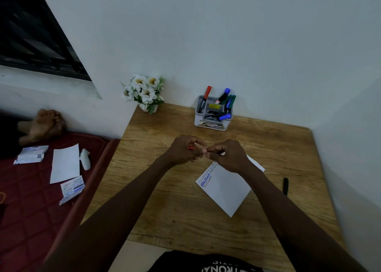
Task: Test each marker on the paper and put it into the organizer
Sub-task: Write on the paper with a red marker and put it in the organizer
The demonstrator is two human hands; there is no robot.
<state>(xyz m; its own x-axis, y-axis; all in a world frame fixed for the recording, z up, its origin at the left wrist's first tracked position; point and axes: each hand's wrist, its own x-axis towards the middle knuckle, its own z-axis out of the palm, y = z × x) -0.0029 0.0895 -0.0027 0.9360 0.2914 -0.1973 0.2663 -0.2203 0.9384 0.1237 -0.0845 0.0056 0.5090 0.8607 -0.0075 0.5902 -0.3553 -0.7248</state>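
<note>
"Where was the red marker (190, 147)?"

"Above the middle of the worktop (165, 210), caught between both hands. Only a red sliver showed; the fingers hid the rest."

"And the hands?"

"The left grip (183, 150) was clenched round the marker. The right grip (228, 155) met it fingertip to fingertip, fingers curled and pinching the marker's other end."

"The paper (224, 191)?"

"Flat on the worktop, partly under the right wrist and turned cornerwise, with blue and black writing along its left side."

"Anything beside it?"

"A black marker (285, 186) lay near the worktop's right edge, apart from the paper."

"The organizer (212, 124)?"

"At the far edge, against the wall, with red, blue, green and black markers standing or leaning in its compartments. White flowers (144, 92) stood at the far left corner."
</note>
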